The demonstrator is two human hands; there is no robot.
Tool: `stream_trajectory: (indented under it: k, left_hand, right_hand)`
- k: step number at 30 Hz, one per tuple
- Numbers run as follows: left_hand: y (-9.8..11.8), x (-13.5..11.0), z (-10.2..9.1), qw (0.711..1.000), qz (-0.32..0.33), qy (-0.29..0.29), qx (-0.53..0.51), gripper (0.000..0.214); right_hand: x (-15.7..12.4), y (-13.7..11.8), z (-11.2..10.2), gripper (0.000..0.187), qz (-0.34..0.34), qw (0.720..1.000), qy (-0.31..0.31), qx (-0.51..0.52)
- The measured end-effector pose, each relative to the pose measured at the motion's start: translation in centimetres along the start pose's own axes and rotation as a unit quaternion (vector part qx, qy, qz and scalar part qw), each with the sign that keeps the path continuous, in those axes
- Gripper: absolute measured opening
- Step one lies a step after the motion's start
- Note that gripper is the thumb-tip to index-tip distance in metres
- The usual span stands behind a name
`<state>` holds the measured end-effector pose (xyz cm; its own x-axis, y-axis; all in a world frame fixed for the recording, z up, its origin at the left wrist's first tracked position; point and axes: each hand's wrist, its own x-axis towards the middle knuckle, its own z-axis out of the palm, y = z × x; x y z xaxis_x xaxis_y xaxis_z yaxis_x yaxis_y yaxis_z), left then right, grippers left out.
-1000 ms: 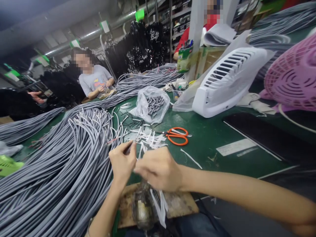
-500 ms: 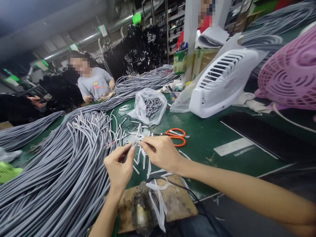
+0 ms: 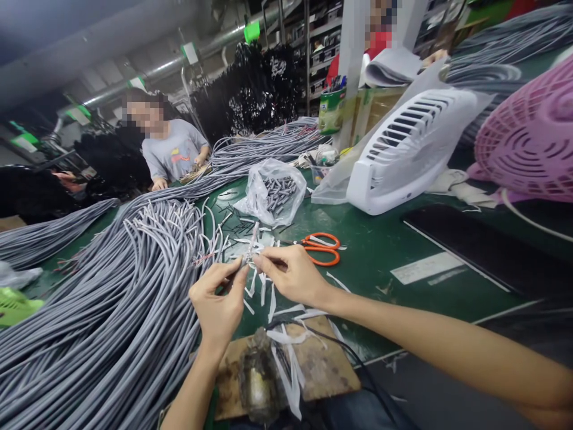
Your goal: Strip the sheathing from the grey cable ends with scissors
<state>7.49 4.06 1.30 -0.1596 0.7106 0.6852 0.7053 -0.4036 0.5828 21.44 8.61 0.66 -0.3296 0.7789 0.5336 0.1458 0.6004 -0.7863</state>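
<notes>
My left hand (image 3: 218, 301) and my right hand (image 3: 290, 275) meet over the green table (image 3: 380, 245), both pinched on the stripped end of a grey cable (image 3: 248, 254) that sticks up between the fingertips. A large heap of grey cables (image 3: 111, 298) lies just left of my left hand. White paper strips (image 3: 268, 298) are scattered under and beyond my hands. A worn wooden board (image 3: 313, 370) with a small metal tool (image 3: 253, 382) on it sits at the table's near edge below my hands.
Orange-handled scissors (image 3: 320, 248) lie right of my hands. A clear bag of small metal parts (image 3: 275, 191) stands behind. A white fan (image 3: 407, 149) and a pink fan (image 3: 532, 137) stand at the right. One person in grey (image 3: 172, 152) works across the table; another person in red (image 3: 376, 42) is at the back.
Both hands rose from the wooden board toward the paper strips. My right hand moved forward, and the two now pinch the cable end close together.
</notes>
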Motion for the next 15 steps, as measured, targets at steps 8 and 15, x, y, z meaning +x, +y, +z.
stream_trajectory:
  k: [8,15]
  left_hand:
    - [0.8,0.0,0.2,0.996,0.072,-0.008,0.054,0.01]
    - [-0.4,0.4,0.8,0.996,-0.018,-0.022,0.09,0.011]
  right_hand:
    - [0.0,0.4,-0.1,0.037,-0.02,0.999,0.002,-0.027]
    - [-2.0,-1.4,1.1,0.037,-0.261,0.963,0.04,-0.051]
